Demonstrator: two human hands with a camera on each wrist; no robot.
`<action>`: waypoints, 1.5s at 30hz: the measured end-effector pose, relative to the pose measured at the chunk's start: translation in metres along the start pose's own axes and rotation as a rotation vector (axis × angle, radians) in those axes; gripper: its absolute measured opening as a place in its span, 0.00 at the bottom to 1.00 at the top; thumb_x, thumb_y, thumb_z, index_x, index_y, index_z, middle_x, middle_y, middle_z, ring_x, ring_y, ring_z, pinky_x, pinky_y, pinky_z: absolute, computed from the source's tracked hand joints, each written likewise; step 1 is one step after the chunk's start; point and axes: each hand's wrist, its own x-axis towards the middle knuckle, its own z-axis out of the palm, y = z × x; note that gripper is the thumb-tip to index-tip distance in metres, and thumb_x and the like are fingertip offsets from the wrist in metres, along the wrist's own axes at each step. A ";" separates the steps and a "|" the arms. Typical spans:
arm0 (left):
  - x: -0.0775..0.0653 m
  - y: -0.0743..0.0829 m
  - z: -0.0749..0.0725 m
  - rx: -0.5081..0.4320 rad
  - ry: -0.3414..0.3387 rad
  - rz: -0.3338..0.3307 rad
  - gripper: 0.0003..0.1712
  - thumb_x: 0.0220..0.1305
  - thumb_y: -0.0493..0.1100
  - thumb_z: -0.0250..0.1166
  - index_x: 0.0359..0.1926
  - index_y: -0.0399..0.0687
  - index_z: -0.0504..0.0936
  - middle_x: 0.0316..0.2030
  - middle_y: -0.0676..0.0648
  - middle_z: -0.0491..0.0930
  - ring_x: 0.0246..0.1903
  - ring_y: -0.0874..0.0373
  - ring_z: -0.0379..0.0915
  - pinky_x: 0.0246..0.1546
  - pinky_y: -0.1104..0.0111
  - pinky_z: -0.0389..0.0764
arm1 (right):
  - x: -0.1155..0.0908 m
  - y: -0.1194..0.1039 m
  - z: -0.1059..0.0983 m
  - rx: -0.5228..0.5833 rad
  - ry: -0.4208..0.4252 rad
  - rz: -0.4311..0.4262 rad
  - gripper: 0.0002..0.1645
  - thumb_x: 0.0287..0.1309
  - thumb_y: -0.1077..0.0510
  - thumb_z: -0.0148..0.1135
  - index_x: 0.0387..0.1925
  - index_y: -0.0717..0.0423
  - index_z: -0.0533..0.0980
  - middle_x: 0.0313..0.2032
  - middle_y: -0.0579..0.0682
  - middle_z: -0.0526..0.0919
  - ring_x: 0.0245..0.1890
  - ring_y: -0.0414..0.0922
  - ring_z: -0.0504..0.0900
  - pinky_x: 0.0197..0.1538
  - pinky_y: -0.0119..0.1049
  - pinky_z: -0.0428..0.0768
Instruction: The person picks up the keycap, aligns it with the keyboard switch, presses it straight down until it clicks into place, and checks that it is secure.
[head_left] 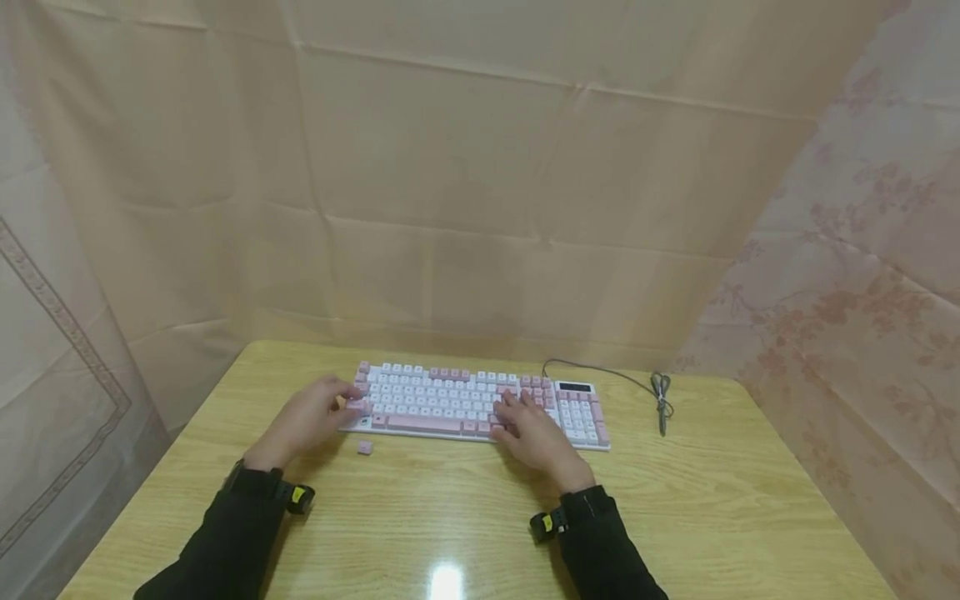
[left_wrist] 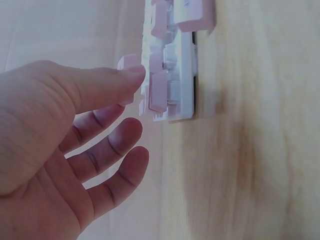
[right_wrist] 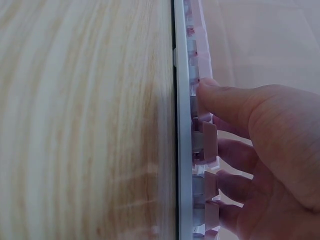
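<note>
A pink and white keyboard [head_left: 427, 396] lies across the table with its lower edge toward me. At its left end my left hand [head_left: 311, 412] pinches a pink keycap [left_wrist: 128, 61] between thumb and index finger, while the other fingers are loosely bent. The keycap is partly hidden by the thumb. On the keyboard's right part rests my right hand [head_left: 531, 432], fingers spread over the keys and thumb [right_wrist: 225, 100] touching the front row. One loose pink keycap [head_left: 365, 447] sits on the table just below the keyboard's left end.
A grey cable [head_left: 600, 367] runs from the keyboard's back to a tied bundle [head_left: 662, 400] on the right. The wooden table [head_left: 712, 483] meets a beige cloth [head_left: 465, 183] behind it, with patterned cloth [head_left: 847, 317] hanging at the right.
</note>
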 end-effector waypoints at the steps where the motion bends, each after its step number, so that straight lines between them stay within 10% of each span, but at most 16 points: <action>1: 0.002 -0.001 0.000 0.000 0.003 -0.005 0.12 0.66 0.39 0.69 0.48 0.39 0.86 0.41 0.45 0.80 0.36 0.54 0.74 0.37 0.59 0.78 | 0.000 0.000 0.000 0.000 0.002 -0.002 0.30 0.72 0.49 0.60 0.68 0.59 0.72 0.74 0.60 0.62 0.75 0.66 0.52 0.71 0.63 0.56; 45: 0.016 -0.006 0.006 0.097 0.003 -0.001 0.13 0.70 0.37 0.64 0.52 0.38 0.87 0.40 0.42 0.82 0.39 0.49 0.77 0.44 0.49 0.79 | -0.002 -0.003 -0.003 -0.013 0.018 -0.013 0.28 0.72 0.51 0.61 0.67 0.59 0.73 0.73 0.62 0.63 0.74 0.67 0.55 0.71 0.63 0.58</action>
